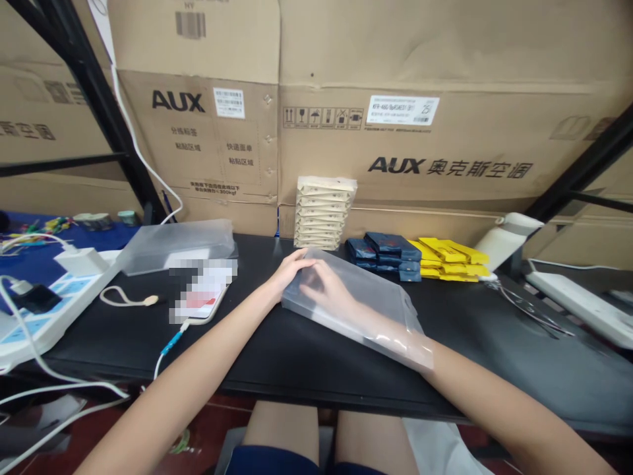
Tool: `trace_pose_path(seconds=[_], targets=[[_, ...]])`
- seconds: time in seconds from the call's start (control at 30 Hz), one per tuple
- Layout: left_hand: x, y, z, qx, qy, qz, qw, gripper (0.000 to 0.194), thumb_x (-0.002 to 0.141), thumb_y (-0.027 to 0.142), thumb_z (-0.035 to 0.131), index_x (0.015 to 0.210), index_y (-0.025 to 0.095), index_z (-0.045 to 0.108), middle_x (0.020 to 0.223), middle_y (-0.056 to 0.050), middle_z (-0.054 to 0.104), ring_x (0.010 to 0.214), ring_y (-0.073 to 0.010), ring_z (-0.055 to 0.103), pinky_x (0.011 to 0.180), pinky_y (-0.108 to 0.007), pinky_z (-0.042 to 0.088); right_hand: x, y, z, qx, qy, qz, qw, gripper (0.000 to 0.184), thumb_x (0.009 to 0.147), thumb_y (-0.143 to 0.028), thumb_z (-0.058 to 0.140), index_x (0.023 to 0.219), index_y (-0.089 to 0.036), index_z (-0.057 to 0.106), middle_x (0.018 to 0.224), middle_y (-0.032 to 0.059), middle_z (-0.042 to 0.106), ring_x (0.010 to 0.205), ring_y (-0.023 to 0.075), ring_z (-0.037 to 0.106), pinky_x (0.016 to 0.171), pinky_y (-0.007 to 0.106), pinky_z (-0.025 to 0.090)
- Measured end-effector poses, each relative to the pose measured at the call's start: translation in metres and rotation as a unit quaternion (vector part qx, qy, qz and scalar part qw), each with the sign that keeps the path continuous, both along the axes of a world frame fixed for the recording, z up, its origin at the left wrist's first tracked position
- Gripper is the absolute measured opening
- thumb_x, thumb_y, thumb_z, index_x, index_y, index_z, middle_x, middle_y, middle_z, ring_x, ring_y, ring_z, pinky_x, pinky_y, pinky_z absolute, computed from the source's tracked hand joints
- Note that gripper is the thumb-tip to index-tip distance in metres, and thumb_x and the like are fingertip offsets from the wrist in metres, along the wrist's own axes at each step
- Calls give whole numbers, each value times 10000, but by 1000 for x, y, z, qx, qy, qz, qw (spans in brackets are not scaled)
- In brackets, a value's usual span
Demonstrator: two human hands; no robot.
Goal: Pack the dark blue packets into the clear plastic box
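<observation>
— Where are your hands right now?

— Both are at the frosted plastic bag (366,310), which lies flat on the black table (297,356) near the middle. My right hand (329,287) is pushed inside it through the open end at 4 o'clock; the forearm runs in from the lower right, and the bag's mouth sits around it just past the wrist.

— Is that hand gripping anything?

— It looks flat and loosely spread, palm down, fingers aimed at 10 o'clock. Through the cloudy film I cannot tell whether it holds anything.

— And the left?

— My left hand (291,267) rests on the bag's far corner at 10 o'clock, fingers curled lightly over the edge, pressing the plastic rather than clenching it. The arm stretches in straight from the lower left.

— What lies around the bag?

— At 12 o'clock stands 1 stack of cream packets (322,212). At 1 o'clock lie dark blue packets (383,254), and yellow packets (452,258) just beside them. At 9 o'clock is a phone (200,297) on its cable.
</observation>
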State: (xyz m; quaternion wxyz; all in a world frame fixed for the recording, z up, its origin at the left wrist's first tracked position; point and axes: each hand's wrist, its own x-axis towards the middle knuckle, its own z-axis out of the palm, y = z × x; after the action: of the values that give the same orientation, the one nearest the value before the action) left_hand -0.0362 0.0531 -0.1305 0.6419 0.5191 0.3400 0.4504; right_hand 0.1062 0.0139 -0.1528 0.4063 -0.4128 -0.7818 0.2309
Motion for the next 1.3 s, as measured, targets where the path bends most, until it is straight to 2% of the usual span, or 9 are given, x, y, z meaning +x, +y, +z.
trace_pose_path(seconds=[0.2, 0.33, 0.43, 0.63, 0.87, 1.03, 1.13, 1.23, 1.3], targets=[[-5, -3, 4, -6, 22, 8, 1000, 472, 650, 267, 728, 1111, 200, 654, 1141, -60, 684, 1041, -233, 638, 897, -301, 471, 2, -6, 0, 52, -81, 40, 995, 513, 890, -399, 527, 1373, -256, 428, 1427, 97, 413, 1260, 259, 469, 1071, 472, 393], [-8, -1, 3, -21, 34, 15, 999, 517, 622, 271, 756, 1125, 206, 655, 1155, -67, 683, 1004, -231, 652, 875, -305, 483, 9, -5, 0, 93, -110, 67, 987, 556, 893, -410, 530, 1410, -260, 390, 1446, 87, 430, 1321, 248, 424, 1106, 474, 359], [-9, 2, 1, -35, 36, 13, 999, 500, 602, 267, 774, 1088, 196, 678, 1064, -69, 715, 878, -211, 679, 785, -293, 505, 23, 0, 1, 104, -138, 61, 983, 478, 897, -380, 522, 1357, -261, 467, 1405, 66, 487, 1294, 225, 453, 1100, 455, 365], [-22, 15, 0, -62, 19, 33, 997, 446, 598, 207, 763, 1037, 171, 693, 763, -33, 731, 614, -144, 659, 599, -238, 501, 69, 1, 8, 100, -142, -4, 985, 262, 844, -248, 523, 1044, -208, 687, 1133, 73, 676, 1085, 228, 604, 994, 445, 450], [-43, 30, 4, -87, -7, 49, 995, 318, 595, 122, 710, 911, 132, 673, 692, -37, 708, 551, -128, 648, 543, -220, 507, 107, 8, 16, 117, -60, -136, 982, 233, 763, -196, 460, 693, -195, 682, 767, 46, 710, 772, 210, 659, 802, 385, 518], [-55, 36, 6, -98, -11, 32, 995, 261, 620, 130, 686, 879, 137, 654, 674, -26, 685, 546, -117, 636, 551, -220, 504, 124, 14, 15, 144, 33, -256, 955, 289, 788, -208, 374, 732, -194, 658, 719, 51, 683, 673, 188, 638, 677, 336, 528], [-58, 34, 9, -107, 0, 6, 994, 225, 628, 130, 676, 851, 136, 657, 680, -33, 683, 552, -121, 634, 566, -229, 502, 133, 17, 16, 164, 53, -298, 939, 356, 828, -223, 301, 818, -181, 654, 739, 72, 666, 668, 189, 632, 652, 338, 533], [-57, 30, 11, -112, 24, -20, 993, 263, 621, 134, 686, 884, 128, 679, 728, -60, 704, 576, -140, 645, 588, -249, 505, 139, 18, 20, 190, 16, -295, 936, 348, 869, -273, 328, 909, -184, 661, 896, 103, 685, 850, 221, 647, 792, 398, 528], [-56, 29, 10, -111, 48, -25, 992, 307, 617, 165, 716, 921, 128, 691, 747, -71, 716, 574, -153, 648, 582, -258, 501, 140, 19, 23, 204, -38, -265, 942, 283, 862, -326, 440, 965, -199, 671, 1041, 107, 685, 1020, 246, 621, 967, 464, 449]])
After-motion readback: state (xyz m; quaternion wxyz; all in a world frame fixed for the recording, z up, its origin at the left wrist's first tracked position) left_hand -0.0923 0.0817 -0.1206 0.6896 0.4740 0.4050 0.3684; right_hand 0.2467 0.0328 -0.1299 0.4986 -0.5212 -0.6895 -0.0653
